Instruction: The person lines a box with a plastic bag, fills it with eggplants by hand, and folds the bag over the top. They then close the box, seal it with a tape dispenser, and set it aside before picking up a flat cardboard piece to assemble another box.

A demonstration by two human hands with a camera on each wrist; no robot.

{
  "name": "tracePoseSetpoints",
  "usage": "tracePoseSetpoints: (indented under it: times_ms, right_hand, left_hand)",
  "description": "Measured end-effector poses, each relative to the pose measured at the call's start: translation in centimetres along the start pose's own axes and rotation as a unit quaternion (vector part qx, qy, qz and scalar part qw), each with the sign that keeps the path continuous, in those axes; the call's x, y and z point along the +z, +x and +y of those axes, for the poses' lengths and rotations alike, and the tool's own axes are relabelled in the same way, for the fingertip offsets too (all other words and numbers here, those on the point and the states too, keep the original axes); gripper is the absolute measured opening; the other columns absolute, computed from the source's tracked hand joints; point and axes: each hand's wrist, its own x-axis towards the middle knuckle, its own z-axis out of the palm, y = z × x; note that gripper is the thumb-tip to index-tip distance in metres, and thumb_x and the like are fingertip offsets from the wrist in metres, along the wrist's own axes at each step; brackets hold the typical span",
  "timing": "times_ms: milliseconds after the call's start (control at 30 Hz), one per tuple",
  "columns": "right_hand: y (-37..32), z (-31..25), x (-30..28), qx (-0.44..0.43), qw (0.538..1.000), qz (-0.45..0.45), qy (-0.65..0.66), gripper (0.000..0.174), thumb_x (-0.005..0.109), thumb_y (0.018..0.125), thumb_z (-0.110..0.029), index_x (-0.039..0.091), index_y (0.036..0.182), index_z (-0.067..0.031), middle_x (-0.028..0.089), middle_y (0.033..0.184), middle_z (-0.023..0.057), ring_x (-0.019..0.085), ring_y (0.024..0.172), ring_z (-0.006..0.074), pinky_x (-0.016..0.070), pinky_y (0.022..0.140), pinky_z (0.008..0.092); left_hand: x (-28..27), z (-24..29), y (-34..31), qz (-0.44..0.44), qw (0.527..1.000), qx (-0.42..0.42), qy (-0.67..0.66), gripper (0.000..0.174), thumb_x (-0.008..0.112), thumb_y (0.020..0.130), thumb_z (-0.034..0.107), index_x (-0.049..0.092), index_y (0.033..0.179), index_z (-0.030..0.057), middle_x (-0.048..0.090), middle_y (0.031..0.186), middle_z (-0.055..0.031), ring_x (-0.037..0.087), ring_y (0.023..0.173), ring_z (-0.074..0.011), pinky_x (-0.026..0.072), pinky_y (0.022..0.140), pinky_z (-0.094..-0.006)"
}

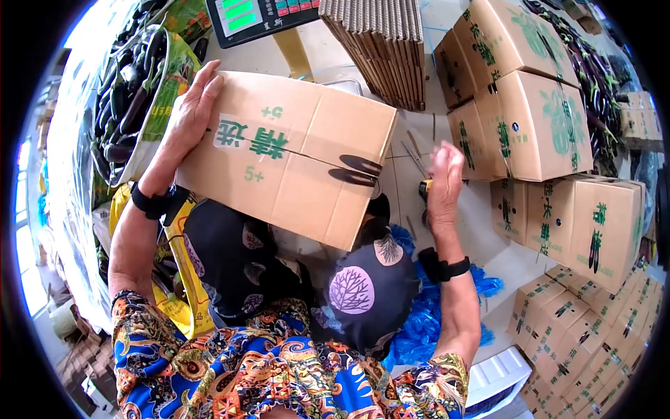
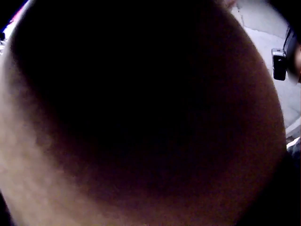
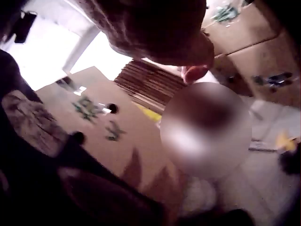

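Observation:
A closed cardboard box (image 1: 300, 122) with green print and dark eggplant pictures lies tilted across the person's lap. Along its left end rests the left hand (image 1: 192, 112), fingers extended near the top corner. A shiny patch shows over the seam near that end. The right hand (image 1: 444, 178), blurred, is raised beyond the box's right end, apart from it, fingers loosely bent, no held thing visible. In the right wrist view the right hand (image 3: 155, 33) is at the top, with the box (image 3: 101, 122) below left. Dark, close surfaces fill most of the left wrist view, hiding the left hand's fingers.
A yellow-and-black object (image 1: 424, 187) and a thin metal tool (image 1: 414, 158) lie beside the right hand. Flattened cardboard (image 1: 377, 45) stands beyond the box, a scale (image 1: 262, 15) to its left. Stacked boxes (image 1: 537, 126) stand right, bagged eggplants (image 1: 136, 98) left, blue plastic (image 1: 419, 321) below.

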Motion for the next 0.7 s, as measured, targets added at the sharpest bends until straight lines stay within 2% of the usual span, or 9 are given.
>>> tracePoseSetpoints:
  times_ms: [33,67,133,233,467,567,600,633,700]
  right_hand:
    - [-0.4,-2.9,1.5,-0.013,0.992,0.011,0.122,0.051,0.041,0.104,-0.042,0.046,0.132,-0.0001,0.052,0.128,0.0189,0.055,0.116,0.0297,0.0452,0.096,0.037]
    - [-0.3,-4.4,2.9,-0.031,0.991,-0.007,0.131,0.056,0.034,0.105,-0.047,0.04,0.139,-0.0032,0.051,0.134,0.0111,0.052,0.12,0.0219,0.0445,0.096,0.0369]
    - [0.0,-3.9,7.4,-0.134,0.986,-0.005,0.103,0.054,0.029,0.107,-0.045,0.04,0.14,-0.0039,0.052,0.131,0.0109,0.05,0.123,0.0207,0.0395,0.104,0.0367]
    - [-0.1,-4.7,10.4,-0.064,0.958,-0.073,0.269,0.053,0.027,0.107,-0.04,0.046,0.13,0.0029,0.054,0.121,0.016,0.052,0.114,0.025,0.0396,0.101,0.036]
    - [1.6,6.4,13.5,-0.052,0.996,-0.059,0.051,0.057,0.033,0.103,-0.044,0.052,0.117,0.008,0.054,0.105,0.0247,0.054,0.1,0.0276,0.0408,0.093,0.0378]
    - [2.1,10.7,15.2,0.061,0.991,-0.073,0.097,0.059,0.036,0.102,-0.046,0.052,0.121,0.0072,0.058,0.107,0.0229,0.055,0.102,0.0268,0.0417,0.092,0.0375]
    - [2.4,11.4,15.3,0.122,0.979,-0.097,0.131,0.06,0.038,0.102,-0.047,0.052,0.123,0.0067,0.059,0.109,0.0216,0.056,0.103,0.0266,0.0419,0.093,0.0374]
    - [2.0,8.4,13.6,0.21,0.929,-0.179,0.245,0.061,0.042,0.101,-0.05,0.053,0.13,0.0021,0.059,0.126,0.0138,0.056,0.112,0.0261,0.0405,0.098,0.0368]
    - [2.4,6.9,13.2,0.238,0.872,-0.245,0.351,0.057,0.048,0.1,-0.047,0.054,0.132,-0.0009,0.059,0.13,0.009,0.056,0.116,0.0243,0.0404,0.1,0.0367]
  left_hand:
    - [0.1,-0.3,0.1,0.003,1.0,0.004,0.003,0.052,0.043,0.101,0.046,0.046,0.142,0.013,0.066,0.115,-0.0215,0.065,0.107,-0.0314,0.0462,0.095,-0.0355]
    - [0.3,-0.5,0.2,0.01,1.0,0.013,0.008,0.052,0.043,0.101,0.045,0.047,0.142,0.0132,0.066,0.114,-0.0215,0.065,0.107,-0.0311,0.0463,0.095,-0.0352]
    - [0.4,-0.9,0.1,0.025,0.999,0.026,0.017,0.051,0.043,0.102,0.045,0.047,0.142,0.0136,0.067,0.113,-0.0214,0.065,0.106,-0.0304,0.0463,0.095,-0.0344]
    - [0.1,-1.5,-0.3,0.033,0.999,0.008,-0.001,0.053,0.041,0.102,0.044,0.046,0.143,0.0106,0.062,0.124,-0.0208,0.061,0.115,-0.0307,0.0423,0.101,-0.0335]
    - [-0.4,-3.2,0.2,0.059,0.997,-0.033,0.023,0.058,0.04,0.101,0.047,0.048,0.139,0.0042,0.059,0.129,-0.0215,0.057,0.119,-0.0324,0.0396,0.104,-0.0348]
    - [-2.1,-3.4,0.4,0.025,0.998,-0.056,-0.015,0.057,0.04,0.101,0.046,0.051,0.133,0.0006,0.061,0.125,-0.0201,0.058,0.116,-0.0314,0.04,0.103,-0.0348]
    - [-3.0,-3.7,0.0,0.006,0.999,-0.045,-0.03,0.059,0.041,0.102,0.045,0.051,0.129,-0.0057,0.057,0.129,-0.0149,0.051,0.117,-0.0219,0.0355,0.105,-0.0301]
    - [-3.4,-5.1,-0.1,0.021,0.998,-0.036,-0.042,0.058,0.04,0.102,0.044,0.051,0.128,-0.0061,0.057,0.128,-0.0144,0.051,0.117,-0.0215,0.0352,0.105,-0.0297]
    - [-3.8,-9.4,-0.6,0.044,0.995,-0.04,-0.073,0.055,0.039,0.104,0.041,0.051,0.127,-0.0071,0.057,0.126,-0.0137,0.05,0.119,-0.0214,0.0331,0.106,-0.0287]
